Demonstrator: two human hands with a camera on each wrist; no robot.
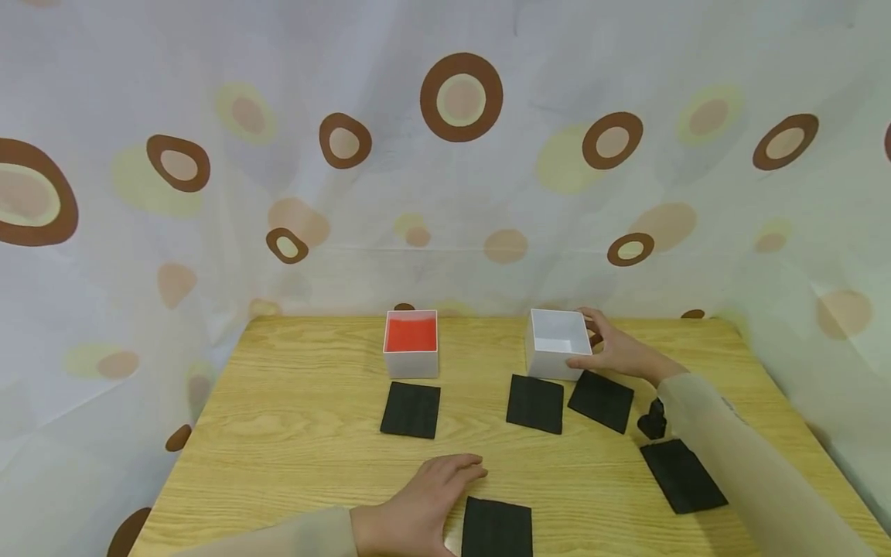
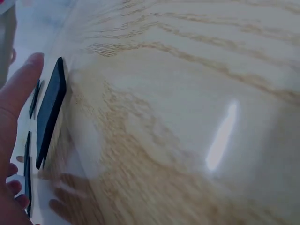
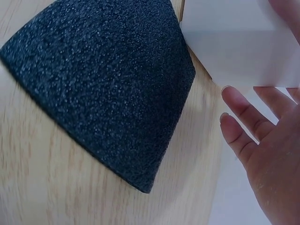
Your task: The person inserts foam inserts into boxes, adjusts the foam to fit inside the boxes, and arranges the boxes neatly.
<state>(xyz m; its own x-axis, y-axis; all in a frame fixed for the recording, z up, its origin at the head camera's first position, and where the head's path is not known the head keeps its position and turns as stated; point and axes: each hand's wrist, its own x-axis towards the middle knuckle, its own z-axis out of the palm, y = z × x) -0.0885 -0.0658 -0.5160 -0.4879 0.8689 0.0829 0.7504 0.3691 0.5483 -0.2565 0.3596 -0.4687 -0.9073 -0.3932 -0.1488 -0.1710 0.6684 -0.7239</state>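
Two open-topped square boxes stand at the middle of the head view on the pale wooden table [image 1: 306, 433]: a white box with a red inside [image 1: 411, 343] left of centre and an all-white box [image 1: 557, 343] right of centre, which the right hand [image 1: 616, 350] holds by its right wall with thumb and fingers curled round it, while the left hand [image 1: 425, 507] lies flat with fingers straight at the lower middle, just left of a black square foam pad [image 1: 497, 529]. Left wrist view shows the straight fingers [image 2: 18, 86] at the left edge beside that pad [image 2: 50, 110] seen edge-on. Right wrist view shows another black foam pad [image 3: 105, 84] filling the upper left, with the white box [image 3: 239, 49] at the upper right and fingers [image 3: 246, 124] against its side.
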